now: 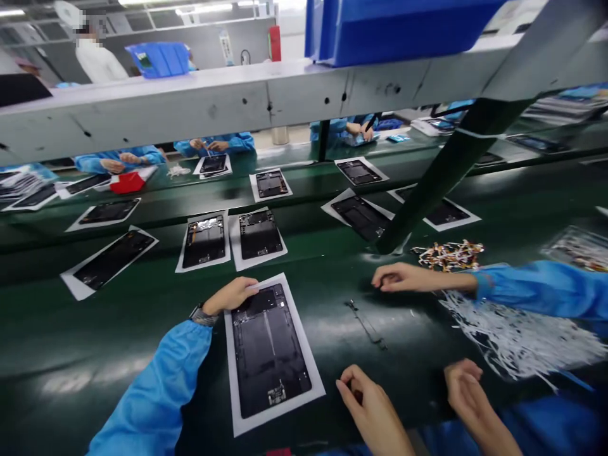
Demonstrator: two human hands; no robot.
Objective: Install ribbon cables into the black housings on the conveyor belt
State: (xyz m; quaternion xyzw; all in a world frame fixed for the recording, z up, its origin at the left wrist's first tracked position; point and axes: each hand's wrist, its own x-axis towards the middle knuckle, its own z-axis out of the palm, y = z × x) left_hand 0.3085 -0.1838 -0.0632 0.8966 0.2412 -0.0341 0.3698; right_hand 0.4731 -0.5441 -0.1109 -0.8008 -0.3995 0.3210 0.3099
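Note:
My left hand (231,296), with a dark watch at the wrist, is closed on the upper left edge of a black tablet housing (270,354). The housing lies open side up on a white sheet (311,380), with small metal parts near its lower end. To its right, low in the view, is my right hand (370,405), its fingers curled and thumb near the index finger. Whether it pinches something I cannot make out. Beyond it, a thin dark cable-like strip (365,326) lies on the green surface (327,316).
At right, a co-worker's hands (403,278) reach in, near white strips (527,335) and a pile of small parts (449,254). Several tablet housings (206,240) on sheets lie ahead. A green post (441,180) slants up to a shelf (213,107) with blue bins (389,31).

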